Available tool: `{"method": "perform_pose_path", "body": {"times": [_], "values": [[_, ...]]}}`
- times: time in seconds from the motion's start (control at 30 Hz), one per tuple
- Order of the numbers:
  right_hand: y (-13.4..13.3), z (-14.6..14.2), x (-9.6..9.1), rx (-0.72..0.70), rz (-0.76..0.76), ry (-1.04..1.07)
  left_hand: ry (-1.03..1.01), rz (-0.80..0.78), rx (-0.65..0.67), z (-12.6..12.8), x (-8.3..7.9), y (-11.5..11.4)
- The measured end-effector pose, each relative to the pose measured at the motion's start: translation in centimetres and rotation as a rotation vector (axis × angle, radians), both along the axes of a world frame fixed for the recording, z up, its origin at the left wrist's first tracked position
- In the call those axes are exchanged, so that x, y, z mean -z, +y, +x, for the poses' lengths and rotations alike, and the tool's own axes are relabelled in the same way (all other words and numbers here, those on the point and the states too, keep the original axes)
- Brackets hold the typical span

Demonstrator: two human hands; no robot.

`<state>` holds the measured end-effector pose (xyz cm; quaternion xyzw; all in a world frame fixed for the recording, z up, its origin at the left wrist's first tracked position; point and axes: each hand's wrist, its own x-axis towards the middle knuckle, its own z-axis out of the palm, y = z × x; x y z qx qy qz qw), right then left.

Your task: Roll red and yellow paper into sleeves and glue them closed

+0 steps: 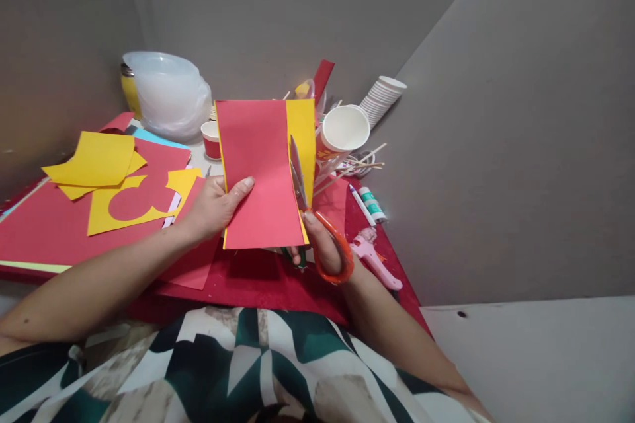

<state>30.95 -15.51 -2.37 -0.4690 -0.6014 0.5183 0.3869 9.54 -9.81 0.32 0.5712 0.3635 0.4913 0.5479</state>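
Note:
My left hand point(214, 207) pinches the left edge of a red paper sheet point(255, 172), thumb on its front, and holds it upright above the red table point(258, 281). A yellow sheet point(302, 135) lies behind it and shows along its right side. My right hand point(322, 244) grips orange-handled scissors point(317, 218), fingers through the loops. The blades point up and sit in the papers' right part, by the seam where the yellow sheet shows.
Yellow cut-outs point(116, 192) lie on red sheets at the left. A clear plastic bowl stack point(166, 92), a small red cup point(211, 140), white paper cups point(381, 99), wooden sticks point(364, 162), a glue tube point(372, 203) and a pink glue gun point(374, 258) crowd the back and right. Grey walls enclose the table.

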Motion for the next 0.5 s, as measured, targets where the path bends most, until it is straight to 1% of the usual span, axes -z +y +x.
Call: {"method": "perform_pose_path", "body": {"times": [0.07, 0.17, 0.3, 0.5], "values": [[0.0, -0.2, -0.3, 0.03, 0.004, -0.02, 0.004, -0.031, 0.009, 0.2, -0.2, -0.4], [0.0, -0.6, -0.7, 0.073, -0.002, -0.052, 0.037, -0.068, -0.012, 0.4, -0.5, -0.8], [0.1, -0.7, -0.4, 0.114, -0.019, -0.072, 0.076, -0.097, -0.036, 0.4, -0.9, -1.2], [-0.1, -1.1, -0.2, 0.156, 0.04, -0.089, 0.069, -0.108, -0.001, 0.4, -0.7, -1.2]]}}
